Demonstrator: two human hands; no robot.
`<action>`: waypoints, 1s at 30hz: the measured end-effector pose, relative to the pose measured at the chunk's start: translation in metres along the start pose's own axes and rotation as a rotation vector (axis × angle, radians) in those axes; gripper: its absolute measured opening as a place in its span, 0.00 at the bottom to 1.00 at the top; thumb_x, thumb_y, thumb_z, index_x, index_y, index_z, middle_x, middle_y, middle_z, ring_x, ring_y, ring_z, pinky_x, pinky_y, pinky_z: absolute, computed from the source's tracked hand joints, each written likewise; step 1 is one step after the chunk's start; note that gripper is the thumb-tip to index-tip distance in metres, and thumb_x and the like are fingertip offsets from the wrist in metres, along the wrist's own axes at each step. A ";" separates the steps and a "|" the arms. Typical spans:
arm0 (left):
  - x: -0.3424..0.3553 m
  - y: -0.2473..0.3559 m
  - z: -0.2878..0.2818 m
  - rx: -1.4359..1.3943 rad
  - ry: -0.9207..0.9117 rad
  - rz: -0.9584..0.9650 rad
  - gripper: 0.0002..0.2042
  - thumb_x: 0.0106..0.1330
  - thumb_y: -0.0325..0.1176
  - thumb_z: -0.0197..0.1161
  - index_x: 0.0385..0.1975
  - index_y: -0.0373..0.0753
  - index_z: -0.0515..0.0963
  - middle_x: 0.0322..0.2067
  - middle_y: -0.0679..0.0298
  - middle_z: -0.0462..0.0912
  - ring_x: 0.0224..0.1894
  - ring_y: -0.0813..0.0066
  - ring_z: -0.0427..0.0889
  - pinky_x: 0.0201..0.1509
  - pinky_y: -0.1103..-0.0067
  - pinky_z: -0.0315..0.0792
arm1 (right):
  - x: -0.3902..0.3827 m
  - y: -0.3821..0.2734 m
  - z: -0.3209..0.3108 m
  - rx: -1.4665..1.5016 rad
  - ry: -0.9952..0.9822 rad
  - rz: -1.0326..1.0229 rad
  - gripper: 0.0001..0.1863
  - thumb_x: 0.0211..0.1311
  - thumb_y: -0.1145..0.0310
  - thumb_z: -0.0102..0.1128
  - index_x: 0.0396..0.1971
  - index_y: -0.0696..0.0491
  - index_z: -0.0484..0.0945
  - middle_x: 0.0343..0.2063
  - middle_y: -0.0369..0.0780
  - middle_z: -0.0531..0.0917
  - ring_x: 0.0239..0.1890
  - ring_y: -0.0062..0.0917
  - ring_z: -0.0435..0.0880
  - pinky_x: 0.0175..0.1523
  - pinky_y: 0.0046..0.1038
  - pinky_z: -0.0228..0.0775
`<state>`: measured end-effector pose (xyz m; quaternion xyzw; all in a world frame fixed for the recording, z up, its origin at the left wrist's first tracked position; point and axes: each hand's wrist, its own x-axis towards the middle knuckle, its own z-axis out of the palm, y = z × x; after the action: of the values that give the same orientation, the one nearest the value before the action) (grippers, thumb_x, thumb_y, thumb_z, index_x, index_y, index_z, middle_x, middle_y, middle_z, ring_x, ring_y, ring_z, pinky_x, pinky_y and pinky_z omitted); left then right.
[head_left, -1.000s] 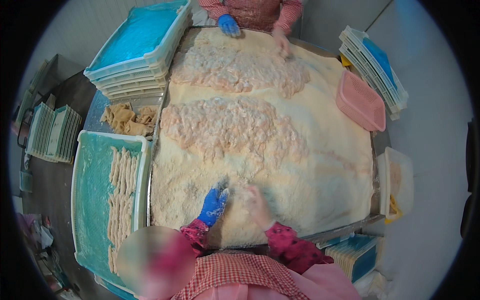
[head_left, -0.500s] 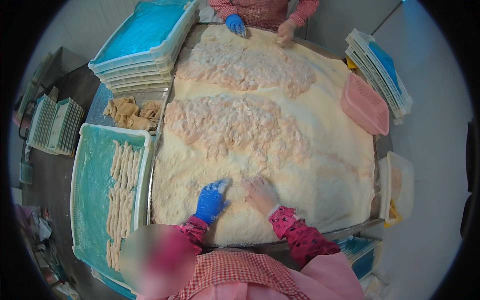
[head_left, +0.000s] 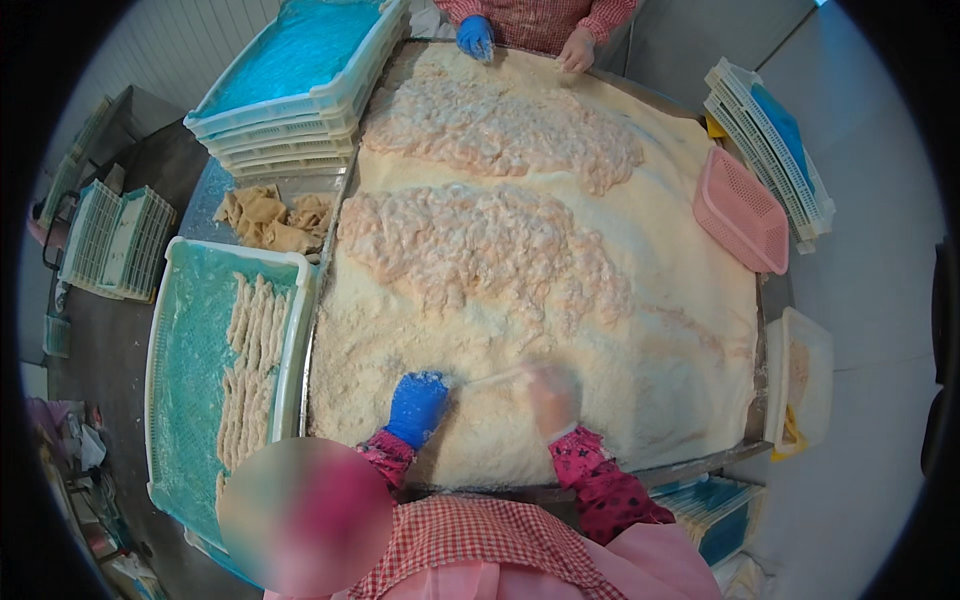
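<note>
A thin, pale strip of flour-coated meat [head_left: 493, 379] is stretched between my hands, just above the flour or crumb coating at the near side of the table. My left hand [head_left: 416, 405], in a blue glove dusted white, is closed on the strip's left end. At the other end is my right hand [head_left: 551, 398], in a pale see-through glove. It is smeared by motion, but its fingers appear pinched on the strip. Beyond my hands lies a heap of wet, pinkish raw meat pieces [head_left: 490, 245], with a second meat heap [head_left: 500, 130] farther off.
Left of the table, a teal-lined tray [head_left: 185, 350] holds rows of coated strips [head_left: 248, 370]. Behind it are brown cloths [head_left: 262, 218] and stacked white trays [head_left: 285, 130]. A pink basket [head_left: 740, 212] sits on the right edge. Across the table, a co-worker's gloved hands [head_left: 476, 38] rest near the far edge.
My hands have drawn apart, and the strip now shows between them. The left fingers, stretched out before, have closed. The right hand has shifted right. The whole view has moved slightly.
</note>
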<state>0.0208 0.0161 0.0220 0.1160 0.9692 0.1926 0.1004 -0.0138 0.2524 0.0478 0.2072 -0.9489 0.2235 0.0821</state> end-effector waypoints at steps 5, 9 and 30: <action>-0.003 0.001 -0.008 -0.152 0.127 0.064 0.17 0.46 0.33 0.61 0.40 0.44 0.77 0.37 0.57 0.78 0.40 0.58 0.76 0.42 0.67 0.69 | 0.002 0.025 -0.026 0.196 0.154 0.149 0.19 0.49 0.78 0.53 0.44 0.51 0.76 0.37 0.42 0.79 0.39 0.35 0.77 0.43 0.31 0.68; -0.005 0.002 -0.021 -0.228 0.237 0.060 0.22 0.48 0.33 0.61 0.47 0.46 0.74 0.44 0.56 0.76 0.43 0.57 0.75 0.46 0.68 0.69 | -0.013 0.018 -0.023 0.130 -0.301 -0.039 0.23 0.46 0.72 0.58 0.47 0.50 0.74 0.42 0.41 0.78 0.43 0.36 0.75 0.50 0.38 0.62; 0.028 0.045 0.007 -1.486 -0.082 -0.020 0.20 0.62 0.37 0.55 0.54 0.41 0.67 0.53 0.65 0.71 0.53 0.67 0.69 0.56 0.72 0.63 | 0.001 0.002 -0.029 0.179 0.041 0.078 0.25 0.56 0.67 0.49 0.56 0.52 0.65 0.58 0.45 0.64 0.63 0.42 0.55 0.66 0.43 0.40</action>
<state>0.0042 0.0664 0.0298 0.0158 0.5801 0.7919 0.1902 -0.0138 0.2673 0.0730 0.1721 -0.9305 0.3147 0.0740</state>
